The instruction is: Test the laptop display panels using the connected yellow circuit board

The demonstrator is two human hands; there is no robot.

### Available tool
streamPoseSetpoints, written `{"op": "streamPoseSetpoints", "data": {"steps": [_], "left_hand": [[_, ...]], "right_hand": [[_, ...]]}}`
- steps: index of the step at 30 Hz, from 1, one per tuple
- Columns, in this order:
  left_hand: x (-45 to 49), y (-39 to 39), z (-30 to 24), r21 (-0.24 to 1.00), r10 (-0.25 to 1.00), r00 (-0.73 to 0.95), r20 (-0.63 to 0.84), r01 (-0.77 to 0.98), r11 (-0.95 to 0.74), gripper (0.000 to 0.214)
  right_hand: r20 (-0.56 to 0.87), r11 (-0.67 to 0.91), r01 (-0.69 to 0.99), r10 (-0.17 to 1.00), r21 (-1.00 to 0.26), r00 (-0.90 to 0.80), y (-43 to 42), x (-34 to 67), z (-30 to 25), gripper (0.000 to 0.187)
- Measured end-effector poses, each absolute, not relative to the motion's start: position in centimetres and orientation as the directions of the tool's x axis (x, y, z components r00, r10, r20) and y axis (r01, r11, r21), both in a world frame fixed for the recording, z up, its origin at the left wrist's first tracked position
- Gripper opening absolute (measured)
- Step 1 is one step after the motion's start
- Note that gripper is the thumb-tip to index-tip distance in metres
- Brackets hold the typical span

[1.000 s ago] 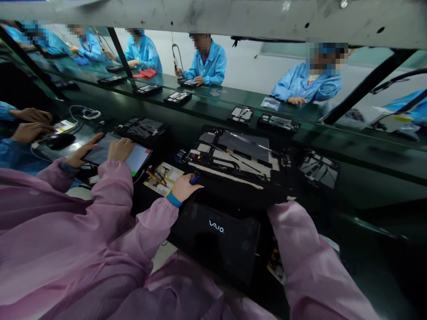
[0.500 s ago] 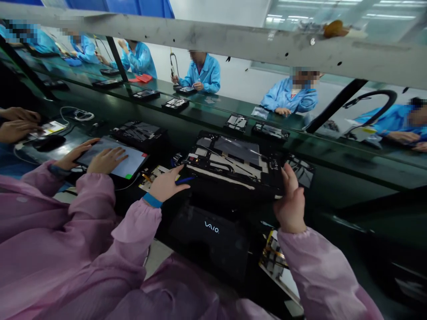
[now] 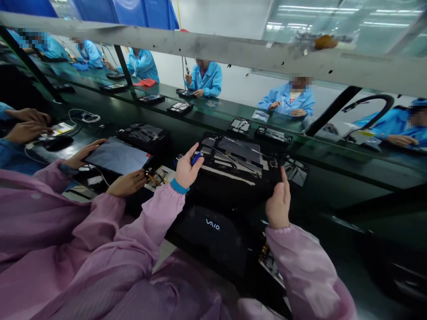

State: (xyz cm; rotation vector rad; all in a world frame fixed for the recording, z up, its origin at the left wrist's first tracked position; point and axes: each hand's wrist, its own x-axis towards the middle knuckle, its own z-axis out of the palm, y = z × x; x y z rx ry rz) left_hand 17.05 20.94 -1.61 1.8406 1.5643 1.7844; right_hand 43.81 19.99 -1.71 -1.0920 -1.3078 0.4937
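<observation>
My left hand is at the left front corner of an opened black device with grey panels and cables inside. A small blue stick-like tool sits between its thumb and fingers; its exact kind is unclear. My right hand is at the device's right side, fingers stretched upward and holding nothing visible. Whether the fingertips touch the device's edge I cannot tell. In front of me lies a dark screen showing a white VAIO logo.
At left, a co-worker's hands hold a lit tablet. A circuit board lies beside it, another board under my right forearm. More opened devices stand behind. Across a glass shelf, several people in blue work under a grey beam.
My left hand has moved up and right, its fingers now closer around the blue tool. My right hand has shifted slightly left. The co-worker's right hand has moved off the tablet's screen to its edge.
</observation>
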Motion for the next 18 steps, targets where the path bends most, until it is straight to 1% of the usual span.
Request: {"op": "streamPoseSetpoints", "data": {"steps": [3, 5, 7, 10, 12, 14, 16, 18], "left_hand": [[17.0, 21.8, -1.7, 0.631, 0.661, -0.221, 0.717, 0.608, -0.482, 0.066], [16.7, 22.0, -2.0, 0.606, 0.633, -0.203, 0.747, 0.600, -0.523, 0.065], [16.3, 22.0, -2.6, 0.609, 0.627, -0.178, 0.759, 0.536, -0.585, 0.071], [15.5, 21.3, -4.0, 0.646, 0.663, -0.142, 0.735, 0.444, -0.622, 0.085], [15.1, 20.8, -4.9, 0.688, 0.722, -0.142, 0.677, 0.469, -0.554, 0.085], [14.9, 20.5, -5.4, 0.720, 0.779, -0.165, 0.605, 0.531, -0.446, 0.075], [14.8, 20.4, -5.5, 0.734, 0.816, -0.204, 0.541, 0.588, -0.340, 0.060], [14.9, 20.5, -5.5, 0.743, 0.838, -0.231, 0.494, 0.613, -0.269, 0.048]], "right_hand": [[0.499, 0.442, 0.240, 0.815, -0.864, 0.294, 20.5, 43.5, -1.6, 0.068], [0.480, 0.435, 0.207, 0.825, -0.876, 0.297, 21.0, 43.7, -1.7, 0.072], [0.428, 0.407, 0.134, 0.859, -0.904, 0.280, 21.4, 44.2, -2.3, 0.075], [0.285, 0.293, 0.002, 0.929, -0.956, 0.236, 21.5, 45.3, -4.7, 0.079], [0.194, 0.206, -0.039, 0.960, -0.978, 0.203, 21.2, 45.8, -6.9, 0.080], [0.140, 0.150, -0.047, 0.974, -0.988, 0.176, 20.9, 45.9, -8.8, 0.078], [0.139, 0.149, -0.046, 0.976, -0.988, 0.168, 20.6, 45.7, -9.8, 0.078], [0.191, 0.200, -0.035, 0.967, -0.979, 0.171, 20.6, 45.4, -9.5, 0.078]]}}
